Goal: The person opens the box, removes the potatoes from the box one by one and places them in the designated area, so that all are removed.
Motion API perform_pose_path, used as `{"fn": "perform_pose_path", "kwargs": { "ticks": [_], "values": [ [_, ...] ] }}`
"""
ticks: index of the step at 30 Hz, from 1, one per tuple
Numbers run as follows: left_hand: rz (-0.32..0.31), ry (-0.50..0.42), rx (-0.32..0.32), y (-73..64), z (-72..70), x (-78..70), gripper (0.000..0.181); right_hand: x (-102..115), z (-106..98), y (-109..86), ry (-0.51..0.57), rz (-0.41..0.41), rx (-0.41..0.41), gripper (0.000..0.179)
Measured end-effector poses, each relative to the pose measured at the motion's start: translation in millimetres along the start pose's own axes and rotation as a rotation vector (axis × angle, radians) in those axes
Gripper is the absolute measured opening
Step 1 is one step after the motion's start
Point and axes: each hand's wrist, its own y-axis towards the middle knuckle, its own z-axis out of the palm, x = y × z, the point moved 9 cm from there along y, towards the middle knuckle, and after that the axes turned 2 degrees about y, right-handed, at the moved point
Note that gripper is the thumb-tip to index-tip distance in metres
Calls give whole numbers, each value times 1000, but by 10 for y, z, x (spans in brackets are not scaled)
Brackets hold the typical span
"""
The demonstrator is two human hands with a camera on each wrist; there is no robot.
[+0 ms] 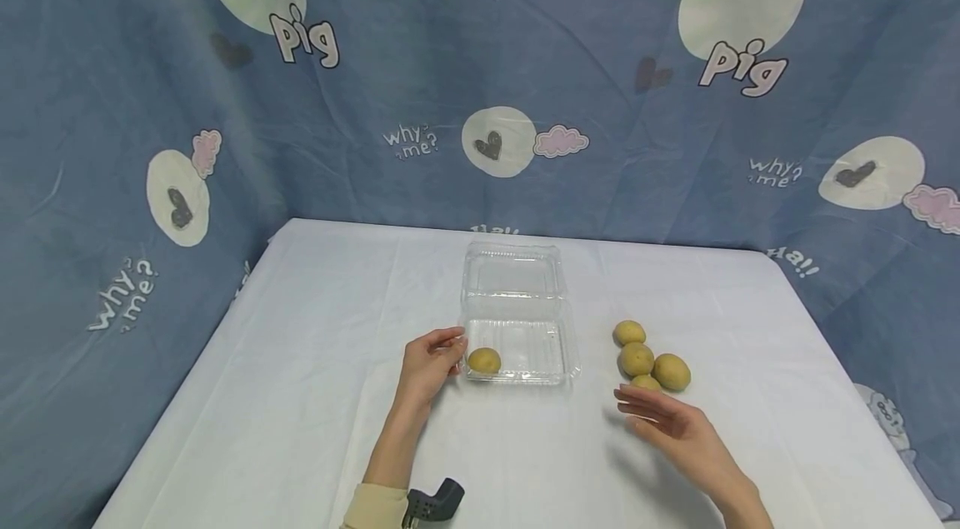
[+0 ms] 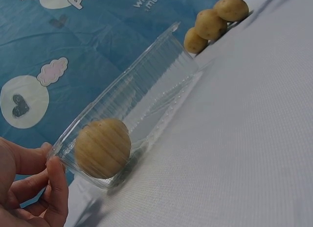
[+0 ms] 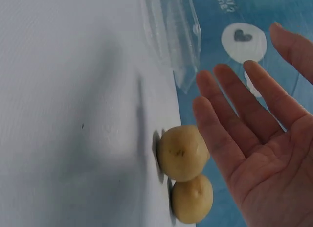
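Note:
A clear plastic clamshell box (image 1: 525, 350) lies on the table with its lid folded back. One potato (image 1: 484, 361) sits inside, in the near left corner; the left wrist view shows the same potato (image 2: 102, 148) through the ribbed wall. My left hand (image 1: 431, 362) pinches the rim at the box's left side between thumb and fingers. Several loose potatoes (image 1: 637, 360) are grouped to the right of the box. Just in front of them hovers my right hand (image 1: 678, 433), its fingers extended and holding nothing; it partly covers the nearest potato (image 1: 645, 383).
A white cloth (image 1: 300, 396) covers the table. Behind it hangs a blue printed curtain (image 1: 420, 79), which also borders the left and right sides. A dark device (image 1: 435, 502) is strapped at the left wrist, by the beige sleeve (image 1: 375, 506).

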Motion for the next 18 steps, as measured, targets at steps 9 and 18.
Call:
{"fn": "perform_pose_path", "kwargs": {
  "ticks": [9,18],
  "values": [
    [-1,-1,-1,-1,-4,-9,26,-2,122,75,-29,33,27,44],
    [-5,1,-6,-3,-1,2,25,94,168,223,-103,13,14,41]
  ]
}}
